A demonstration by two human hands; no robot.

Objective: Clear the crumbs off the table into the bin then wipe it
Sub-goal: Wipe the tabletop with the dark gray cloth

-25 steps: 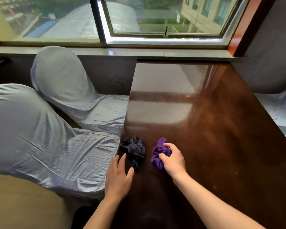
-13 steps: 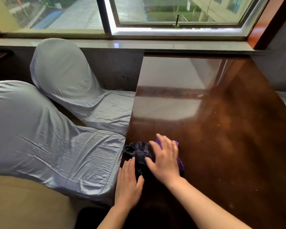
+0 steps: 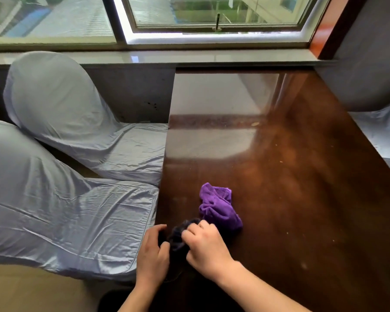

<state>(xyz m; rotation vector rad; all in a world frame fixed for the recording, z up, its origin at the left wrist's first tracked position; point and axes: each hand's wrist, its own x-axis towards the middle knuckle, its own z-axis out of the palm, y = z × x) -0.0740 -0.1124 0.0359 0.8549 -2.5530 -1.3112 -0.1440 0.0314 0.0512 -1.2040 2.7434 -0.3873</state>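
A dark, glossy wooden table runs from me to the window sill. A crumpled purple cloth lies loose on it near the left edge. Just in front of it, a dark navy cloth is bunched between my hands. My left hand curls around its left side at the table edge, and my right hand grips its right side with bent fingers. Small pale crumbs are scattered over the middle and right of the table. No bin is in view.
Two chairs in pale grey-blue covers stand close against the table's left edge. Another covered chair is at the right. The window sill closes off the far end.
My right hand let go of the purple cloth and moved left onto the dark cloth. Both hands pulled the dark cloth toward me. The purple cloth now lies uncovered.
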